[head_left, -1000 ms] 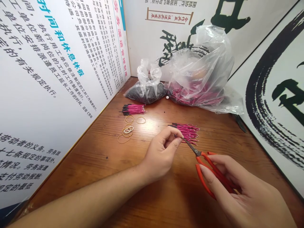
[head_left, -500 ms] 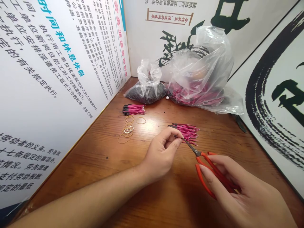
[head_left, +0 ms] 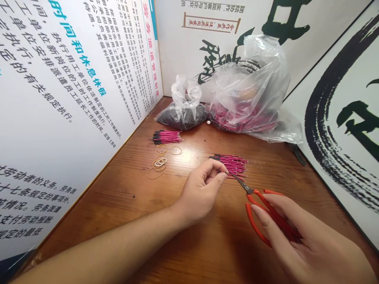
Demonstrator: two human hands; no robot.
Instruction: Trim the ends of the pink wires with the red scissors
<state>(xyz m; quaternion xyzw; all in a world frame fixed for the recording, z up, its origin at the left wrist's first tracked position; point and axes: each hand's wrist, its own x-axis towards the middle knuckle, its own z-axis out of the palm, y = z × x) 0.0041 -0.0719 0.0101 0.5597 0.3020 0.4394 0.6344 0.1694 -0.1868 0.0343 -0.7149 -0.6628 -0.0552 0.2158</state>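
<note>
My left hand [head_left: 201, 189] is closed in a pinch at the middle of the view; a tiny dark tip shows at its fingertips, but the rest of the held thing is hidden. Orange-handled scissors [head_left: 262, 209] are gripped in my right hand [head_left: 308, 232], their dark blades pointing up and left, tips just right of the left fingertips. Just behind the left fingers lies a pile of pink wires with black ends [head_left: 233, 163]. A second bundle of pink and black wires [head_left: 167, 137] lies farther back to the left.
Several rubber bands [head_left: 160, 161] lie left of my left hand. At the back stand a plastic bag of black pieces [head_left: 183, 114] and a larger clear bag of pink wires [head_left: 248, 106]. Printed panels [head_left: 74, 90] border the wooden table [head_left: 118, 213].
The scissors and my right hand have moved slightly right and down, so the blade tips are a little farther from my left fingertips. My left hand stays almost in place.
</note>
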